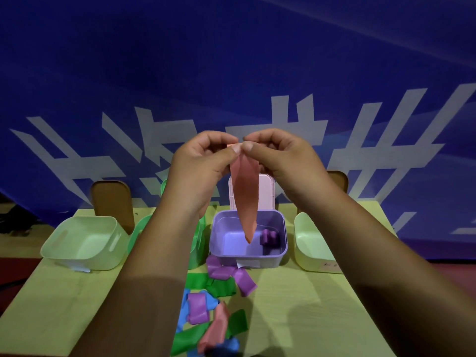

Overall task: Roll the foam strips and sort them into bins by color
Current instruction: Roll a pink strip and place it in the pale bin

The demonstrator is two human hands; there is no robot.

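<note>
**Your hands hold pink strip (244,199) over purple bin (222,256)**

Your left hand (201,163) and right hand (280,161) both pinch its top end, thumbs side by side. Before that bin, loose strips (213,305) lie heaped on the table (309,318); inside it sits a purple roll (270,237).

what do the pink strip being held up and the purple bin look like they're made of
The pink strip: probably thin foam sheet, matte; it hangs limp and slightly curled from where the left hand and right hand pinch its top. The purple bin: looks like moulded plastic, smooth with a soft sheen and rounded corners.
</note>
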